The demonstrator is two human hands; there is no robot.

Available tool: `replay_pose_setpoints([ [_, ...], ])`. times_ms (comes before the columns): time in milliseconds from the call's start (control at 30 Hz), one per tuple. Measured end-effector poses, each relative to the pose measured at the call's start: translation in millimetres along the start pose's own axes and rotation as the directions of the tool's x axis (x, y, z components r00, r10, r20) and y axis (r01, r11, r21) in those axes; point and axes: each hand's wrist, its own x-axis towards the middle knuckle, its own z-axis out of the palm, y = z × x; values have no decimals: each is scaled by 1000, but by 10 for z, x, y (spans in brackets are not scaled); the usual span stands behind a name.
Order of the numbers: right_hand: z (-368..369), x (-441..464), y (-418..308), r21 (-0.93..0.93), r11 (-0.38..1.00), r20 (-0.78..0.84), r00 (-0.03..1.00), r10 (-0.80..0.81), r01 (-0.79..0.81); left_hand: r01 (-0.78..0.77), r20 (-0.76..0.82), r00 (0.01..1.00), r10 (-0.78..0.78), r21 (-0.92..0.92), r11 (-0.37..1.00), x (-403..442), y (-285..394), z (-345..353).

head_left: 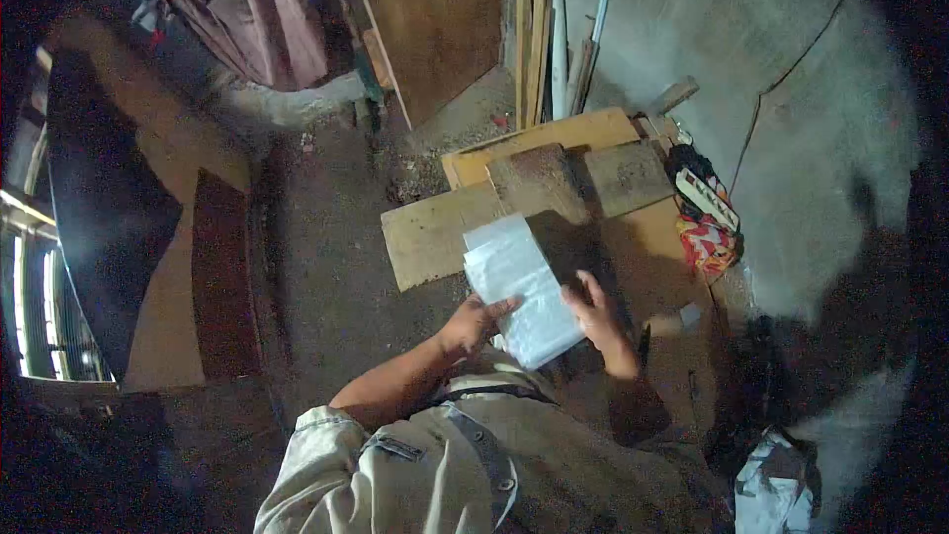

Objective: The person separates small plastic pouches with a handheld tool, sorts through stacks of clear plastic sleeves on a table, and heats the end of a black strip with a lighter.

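A flat bundle of whitish, see-through plastic, looking like plastic bags, is held at waist height in front of my body. My left hand grips its lower left edge, thumb on top and the fingers hidden underneath. At the right edge is my right hand, its fingers bent and close to the plastic. Whether those fingers pinch a layer or only touch it, I cannot make out. The bundle's far end has a loose, uneven edge.
Pieces of board lie on the floor ahead. A red and yellow bundle sits against the concrete wall. Wooden strips lean beside a brown panel. Cloth hangs upper left; a white sack stands lower right.
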Motion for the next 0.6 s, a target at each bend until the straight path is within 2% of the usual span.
replay_pose_setpoints([
  [33, -35, -9, -39, 222, 971, 110, 992, 59, -82, -15, -9, 1000, 15, -56, 998, 8, 7, 3],
  [67, 27, -50, 12, 239, 969, -14, 998, 62, -57, -15, -7, 1000, 15, -62, 998, 15, 18, 8],
  [100, 52, -23, 202, 235, 970, -17, 998, 64, -59, -17, 15, 1000, 18, -49, 999, -3, 66, 21],
  [133, 56, 78, 489, -28, 986, -88, 982, -166, 164, -21, 37, 999, 22, -31, 999, -7, 104, 27],
  [167, 11, 147, 574, -4, 979, -44, 978, -206, 206, -21, 40, 999, 23, -29, 999, 11, 115, 7],
  [233, -59, 252, 580, 55, 958, 43, 958, -283, 281, -70, -29, 997, 73, 87, 994, 24, 167, -20],
  [267, -63, 306, 581, 43, 979, -69, 978, -195, 198, -25, -59, 998, 38, 202, 979, 46, 262, -74],
  [300, -42, 294, 397, 42, 993, -178, 979, -102, 111, -25, -58, 998, 38, 205, 978, 41, 370, -47],
  [333, -8, 186, 123, 157, 988, -225, 974, 21, 15, -109, -115, 985, 132, 186, 976, 27, 471, -18],
  [367, -18, 227, 237, 161, 987, -225, 974, 21, 16, -192, -173, 960, 222, 174, 966, 23, 566, -24],
  [433, -75, 351, 556, -19, 999, -250, 967, -52, 49, -167, -193, 943, 272, 435, 885, 384, 575, -567],
  [467, -115, 316, 483, -106, 994, -233, 971, -53, 28, -168, -192, 942, 274, 438, 883, 372, 729, -558],
  [533, -99, 366, 624, -143, 989, -238, 969, -63, 29, 23, -338, 929, 152, 462, 887, 270, 1001, -465],
  [567, -96, 392, 698, -182, 983, -242, 967, -75, 31, 25, -340, 928, 152, 462, 886, 293, 995, -560],
  [600, -107, 306, 403, -265, 964, -238, 971, -25, -40, -11, -338, 908, 247, 571, 821, 380, 954, -714],
])
